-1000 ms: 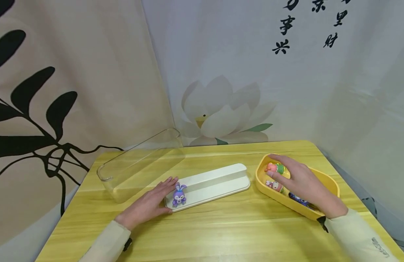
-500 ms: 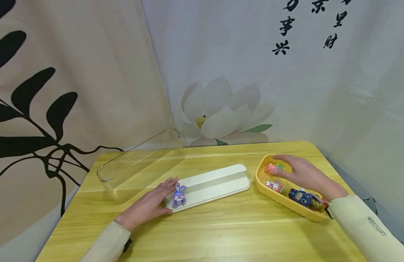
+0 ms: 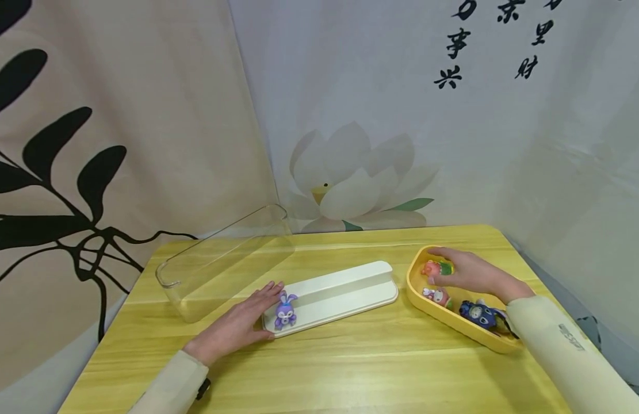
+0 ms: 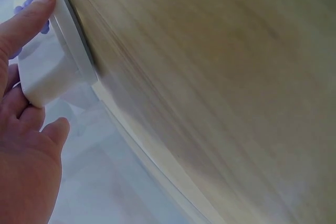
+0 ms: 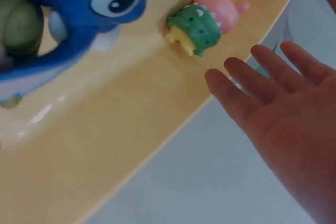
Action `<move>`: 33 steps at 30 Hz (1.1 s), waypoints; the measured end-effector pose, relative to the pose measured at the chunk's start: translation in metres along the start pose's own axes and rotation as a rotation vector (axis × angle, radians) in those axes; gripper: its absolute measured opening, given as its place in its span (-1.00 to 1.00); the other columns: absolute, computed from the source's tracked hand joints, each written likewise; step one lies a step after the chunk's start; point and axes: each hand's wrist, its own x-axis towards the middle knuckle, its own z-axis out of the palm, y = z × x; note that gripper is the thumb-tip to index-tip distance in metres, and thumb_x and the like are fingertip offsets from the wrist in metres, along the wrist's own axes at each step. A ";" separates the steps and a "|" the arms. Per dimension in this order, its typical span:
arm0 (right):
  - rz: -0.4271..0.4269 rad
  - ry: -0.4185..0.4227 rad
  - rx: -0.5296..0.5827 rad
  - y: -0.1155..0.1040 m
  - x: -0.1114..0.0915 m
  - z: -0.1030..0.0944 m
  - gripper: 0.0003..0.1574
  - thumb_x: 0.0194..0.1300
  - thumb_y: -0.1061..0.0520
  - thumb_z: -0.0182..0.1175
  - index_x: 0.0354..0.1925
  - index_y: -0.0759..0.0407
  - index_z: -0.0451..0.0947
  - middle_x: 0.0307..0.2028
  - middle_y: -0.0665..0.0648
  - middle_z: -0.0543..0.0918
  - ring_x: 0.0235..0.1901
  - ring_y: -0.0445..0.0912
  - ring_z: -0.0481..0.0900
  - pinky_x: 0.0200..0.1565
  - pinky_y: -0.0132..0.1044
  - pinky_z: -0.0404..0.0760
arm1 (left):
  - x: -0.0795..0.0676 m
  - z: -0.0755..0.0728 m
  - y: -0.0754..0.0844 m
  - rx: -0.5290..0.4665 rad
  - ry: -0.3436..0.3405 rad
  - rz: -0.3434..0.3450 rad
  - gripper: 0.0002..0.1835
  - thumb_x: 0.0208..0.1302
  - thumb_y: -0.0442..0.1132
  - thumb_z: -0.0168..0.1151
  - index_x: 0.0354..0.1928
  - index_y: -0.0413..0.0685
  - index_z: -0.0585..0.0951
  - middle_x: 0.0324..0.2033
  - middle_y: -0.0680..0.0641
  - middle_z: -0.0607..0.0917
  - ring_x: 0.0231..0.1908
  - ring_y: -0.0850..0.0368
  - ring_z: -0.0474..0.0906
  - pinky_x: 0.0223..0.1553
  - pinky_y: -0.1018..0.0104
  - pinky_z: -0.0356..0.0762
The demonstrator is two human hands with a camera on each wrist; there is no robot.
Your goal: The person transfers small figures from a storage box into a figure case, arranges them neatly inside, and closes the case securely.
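My left hand (image 3: 236, 330) grips the left end of a long white stepped base (image 3: 345, 300), thumb at the front corner and fingers at the back. A purple rabbit figurine (image 3: 285, 313) stands on that end of the base; in the left wrist view a digit partly covers it. Over the yellow tray (image 3: 454, 326) is my right hand (image 3: 471, 273), thumb and fingers spread around a pink-and-green figurine (image 3: 446, 268). In the right wrist view the fingers look straight and apart from this figurine (image 5: 205, 22). A pink figurine (image 3: 437, 296) and a blue figurine (image 3: 478, 314) lie nearer.
A clear plastic cover (image 3: 226, 270) lies at the back left of the wooden table (image 3: 350, 368). Behind the table hangs a printed curtain (image 3: 360, 86). Beside the blue figurine, an olive-green rounded thing (image 5: 18, 22) shows in the right wrist view.
My right hand has drawn back from over the tray's near part, uncovering the blue figurine, and its fingers have come nearer the pink-and-green figurine. The left hand keeps its place.
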 end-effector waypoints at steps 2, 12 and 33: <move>0.028 -0.017 0.042 0.007 0.002 0.000 0.10 0.37 -0.28 0.34 0.53 0.36 0.20 0.41 0.50 0.38 0.35 0.45 0.36 0.30 0.40 0.43 | 0.000 0.000 0.000 -0.002 -0.003 -0.005 0.00 0.21 -0.08 0.53 0.61 -0.09 0.21 0.62 -0.02 0.09 0.59 -0.03 -0.01 0.56 -0.05 0.03; 0.058 -0.065 0.151 0.024 0.004 0.002 0.08 0.42 -0.11 0.33 0.50 0.57 0.10 0.45 0.59 0.24 0.43 0.49 0.20 0.41 0.39 0.27 | 0.000 0.002 0.002 -0.014 -0.001 -0.017 0.01 0.21 -0.09 0.54 0.61 -0.09 0.19 0.62 -0.07 0.12 0.59 -0.05 -0.01 0.55 -0.07 0.06; 0.034 -0.028 0.107 0.028 0.015 0.005 -0.50 0.48 0.13 0.24 0.19 0.51 0.55 -0.04 0.27 0.72 -0.11 0.03 0.65 -0.02 0.00 0.74 | 0.001 0.001 0.002 -0.033 0.003 -0.031 -0.01 0.20 -0.11 0.55 0.60 -0.08 0.23 0.62 -0.06 0.11 0.59 -0.06 -0.01 0.52 -0.11 0.12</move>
